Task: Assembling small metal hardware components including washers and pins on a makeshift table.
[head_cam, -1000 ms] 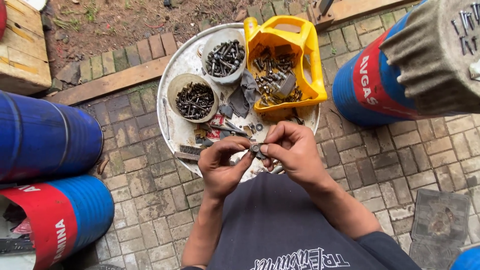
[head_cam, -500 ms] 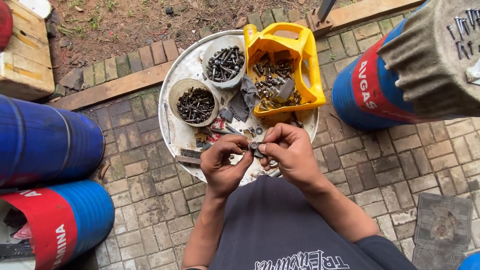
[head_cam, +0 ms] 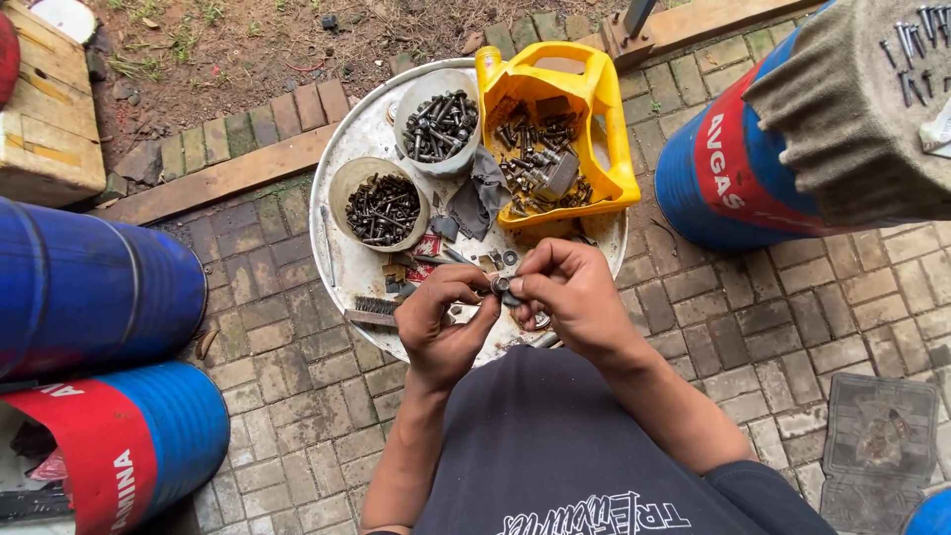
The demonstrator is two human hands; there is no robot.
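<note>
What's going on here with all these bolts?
A person's left hand and right hand pinch a small bolt with a nut or washer between their fingertips, above a round metal tray. On the tray stand two bowls of bolts and a cut-open yellow jug holding more hardware. Blue drums surround the brick paving.

Over the round metal tray's (head_cam: 342,188) near edge, the left hand (head_cam: 441,322) and right hand (head_cam: 570,297) pinch a small bolt (head_cam: 501,286) together.
</note>
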